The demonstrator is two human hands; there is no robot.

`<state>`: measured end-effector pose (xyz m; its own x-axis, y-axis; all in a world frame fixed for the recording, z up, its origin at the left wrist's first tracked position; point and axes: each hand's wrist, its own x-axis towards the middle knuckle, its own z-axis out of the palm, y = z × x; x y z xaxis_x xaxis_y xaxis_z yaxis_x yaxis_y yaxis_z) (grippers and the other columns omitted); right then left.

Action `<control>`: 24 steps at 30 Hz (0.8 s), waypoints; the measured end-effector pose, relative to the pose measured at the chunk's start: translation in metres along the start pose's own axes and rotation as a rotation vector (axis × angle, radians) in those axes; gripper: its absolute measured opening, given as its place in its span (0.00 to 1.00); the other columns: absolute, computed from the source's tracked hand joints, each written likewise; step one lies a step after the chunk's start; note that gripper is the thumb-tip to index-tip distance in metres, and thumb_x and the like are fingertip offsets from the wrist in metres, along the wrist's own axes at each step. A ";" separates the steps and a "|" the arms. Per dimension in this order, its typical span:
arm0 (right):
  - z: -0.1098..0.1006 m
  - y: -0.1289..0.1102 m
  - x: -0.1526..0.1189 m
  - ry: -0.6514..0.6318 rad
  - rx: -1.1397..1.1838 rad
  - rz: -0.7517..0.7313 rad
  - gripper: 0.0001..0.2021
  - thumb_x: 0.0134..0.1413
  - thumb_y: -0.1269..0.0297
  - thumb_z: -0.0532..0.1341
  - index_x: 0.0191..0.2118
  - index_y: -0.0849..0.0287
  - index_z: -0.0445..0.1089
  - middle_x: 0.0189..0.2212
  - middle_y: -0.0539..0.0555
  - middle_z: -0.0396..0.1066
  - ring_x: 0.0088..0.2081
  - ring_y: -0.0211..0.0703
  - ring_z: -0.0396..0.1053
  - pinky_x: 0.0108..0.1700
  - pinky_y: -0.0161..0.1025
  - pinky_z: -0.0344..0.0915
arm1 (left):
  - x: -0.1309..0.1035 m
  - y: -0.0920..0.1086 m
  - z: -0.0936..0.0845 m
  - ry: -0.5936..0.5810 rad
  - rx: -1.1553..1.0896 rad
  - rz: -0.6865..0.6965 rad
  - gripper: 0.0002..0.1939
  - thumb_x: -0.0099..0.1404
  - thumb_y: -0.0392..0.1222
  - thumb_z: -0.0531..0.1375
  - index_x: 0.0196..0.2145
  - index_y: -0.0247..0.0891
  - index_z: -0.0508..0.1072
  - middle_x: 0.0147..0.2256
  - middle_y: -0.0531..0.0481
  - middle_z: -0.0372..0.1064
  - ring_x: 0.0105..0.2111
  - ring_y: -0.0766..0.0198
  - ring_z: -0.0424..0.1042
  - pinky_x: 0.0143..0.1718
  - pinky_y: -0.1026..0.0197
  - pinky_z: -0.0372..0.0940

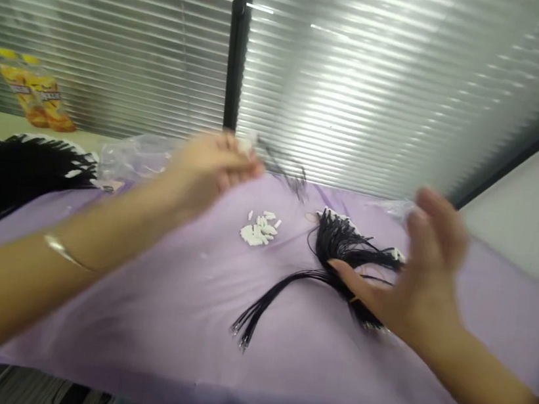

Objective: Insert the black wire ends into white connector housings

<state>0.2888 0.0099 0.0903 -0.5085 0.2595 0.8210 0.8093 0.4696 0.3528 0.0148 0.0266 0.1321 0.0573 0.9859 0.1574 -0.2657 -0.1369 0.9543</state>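
Left hand (pixel 212 165), centre-left of frame, is pinched shut on a thin black wire (pixel 281 169) with what looks like a small white piece at the fingertips; the wire trails right from the fingers, motion-blurred, so I can't tell whether the piece is seated on the wire end. Right hand (pixel 417 268), centre-right, is open with fingers spread, gripping nothing, hovering over or just touching the black wire bundle (pixel 337 251) lying on the purple cloth (pixel 161 307). Small heap of white connectors (pixel 260 230) sits mid-frame, between the two hands, just left of the bundle. Progress, as a judgement: a big fan of black wires (pixel 9 178) at far left looks like a finished pile, some white tips showing in it; the bundle by the right hand has bare metal ends at lower centre and some white at the top, so likely work left there. The handful of loose connectors suggests many more fittings to go. Clear plastic bag (pixel 131 157) lies behind the left wrist. Thin bracelet (pixel 62 251) on the left forearm. Writing: yellow packet (pixel 33 91) at upper left has dark lettering, too blurred to read. No other labels legible.
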 end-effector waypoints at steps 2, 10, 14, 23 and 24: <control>0.031 -0.014 0.009 -0.068 0.022 0.021 0.42 0.46 0.49 0.61 0.62 0.57 0.40 0.59 0.61 0.40 0.62 0.51 0.43 0.62 0.49 0.50 | -0.004 -0.032 0.014 -0.032 -0.085 -0.129 0.03 0.59 0.25 0.55 0.29 0.27 0.67 0.29 0.49 0.67 0.31 0.74 0.69 0.35 0.70 0.66; 0.071 -0.039 -0.017 -0.870 0.732 0.105 0.21 0.57 0.52 0.52 0.55 0.51 0.59 0.36 0.47 0.66 0.33 0.21 0.64 0.35 0.20 0.55 | -0.040 -0.093 -0.022 -0.085 -0.022 -0.286 0.07 0.51 0.29 0.64 0.28 0.32 0.69 0.28 0.52 0.67 0.29 0.73 0.68 0.33 0.73 0.65; 0.065 -0.045 -0.028 -0.605 0.643 -0.047 0.24 0.57 0.44 0.48 0.39 0.61 0.69 0.31 0.49 0.65 0.30 0.22 0.60 0.32 0.21 0.49 | -0.063 -0.089 -0.031 -0.180 0.536 0.182 0.06 0.53 0.29 0.62 0.29 0.36 0.72 0.36 0.51 0.67 0.38 0.71 0.68 0.40 0.71 0.63; 0.064 -0.046 -0.033 -0.371 0.447 -0.086 0.26 0.59 0.45 0.44 0.37 0.65 0.64 0.28 0.49 0.63 0.27 0.23 0.57 0.29 0.24 0.46 | -0.069 -0.093 -0.024 -0.167 -0.002 -0.404 0.05 0.55 0.37 0.63 0.31 0.42 0.78 0.33 0.54 0.74 0.29 0.71 0.74 0.34 0.73 0.69; 0.065 -0.045 -0.033 -0.335 0.439 -0.074 0.24 0.59 0.46 0.44 0.39 0.65 0.64 0.30 0.48 0.64 0.28 0.23 0.57 0.29 0.24 0.48 | -0.066 -0.095 -0.025 -0.172 -0.123 -0.479 0.04 0.55 0.37 0.63 0.31 0.41 0.78 0.35 0.53 0.74 0.29 0.71 0.74 0.33 0.72 0.70</control>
<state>0.2499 0.0347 0.0185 -0.6832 0.4331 0.5879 0.6059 0.7856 0.1255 0.0125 -0.0234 0.0245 0.3547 0.9036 -0.2401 -0.2812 0.3480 0.8943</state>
